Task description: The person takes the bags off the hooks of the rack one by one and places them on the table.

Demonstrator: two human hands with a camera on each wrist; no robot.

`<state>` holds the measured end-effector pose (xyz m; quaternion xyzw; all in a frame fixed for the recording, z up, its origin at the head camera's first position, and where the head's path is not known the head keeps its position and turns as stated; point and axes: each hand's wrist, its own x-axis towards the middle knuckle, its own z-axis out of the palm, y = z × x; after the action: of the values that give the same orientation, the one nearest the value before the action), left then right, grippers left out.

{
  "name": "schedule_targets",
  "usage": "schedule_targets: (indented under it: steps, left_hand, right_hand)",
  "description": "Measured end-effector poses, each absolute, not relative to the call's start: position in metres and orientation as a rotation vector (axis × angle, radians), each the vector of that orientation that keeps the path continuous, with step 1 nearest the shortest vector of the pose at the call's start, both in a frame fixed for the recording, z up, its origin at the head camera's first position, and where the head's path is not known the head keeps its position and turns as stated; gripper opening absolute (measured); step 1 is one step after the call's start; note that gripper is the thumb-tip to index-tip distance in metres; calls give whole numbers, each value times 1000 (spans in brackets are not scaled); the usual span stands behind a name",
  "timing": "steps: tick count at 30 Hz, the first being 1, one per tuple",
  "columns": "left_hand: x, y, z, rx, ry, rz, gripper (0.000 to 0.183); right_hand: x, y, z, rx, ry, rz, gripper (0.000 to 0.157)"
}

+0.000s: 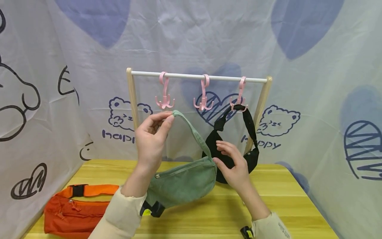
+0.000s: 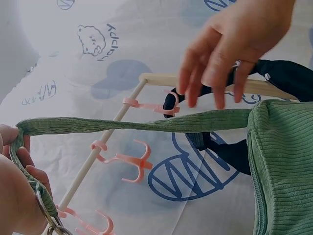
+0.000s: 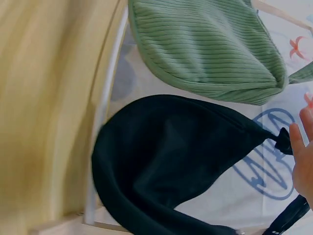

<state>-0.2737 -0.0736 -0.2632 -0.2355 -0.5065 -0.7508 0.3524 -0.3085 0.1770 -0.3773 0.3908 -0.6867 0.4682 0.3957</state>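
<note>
Printed cloth walls around a yellow wood-grain tabletop [image 1: 283, 196].
Creased whitish cloth [image 1: 185, 39] fills the back and both sides of the head view, with large blue-violet hearts [image 1: 98, 20] at upper left and upper right, line-drawn bear faces [image 1: 279, 121] over "happy" lettering [image 1: 268, 142] at mid-height, bold dark outlines down the left edge, and a scribble-filled heart [image 1: 362, 147] at the right edge; light washes out the upper left of the left wrist view.

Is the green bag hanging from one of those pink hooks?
No, the left hand holds the green bag by its strap, and only the black bag hangs from a pink hook.
</note>
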Motion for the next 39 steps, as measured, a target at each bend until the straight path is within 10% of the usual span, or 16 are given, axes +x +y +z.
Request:
schedule_targets:
  steps: [14, 39]
  left_hand:
    - [-264, -73, -264, -634, -1288, -1998, 17]
    - [-276, -102, -278, -538, -1508, -1835, 12]
  right_hand:
    - [-301, 172, -412, 1053, -1761, 1370, 64]
    - [-290, 165, -424, 987, -1463, 1406, 36]
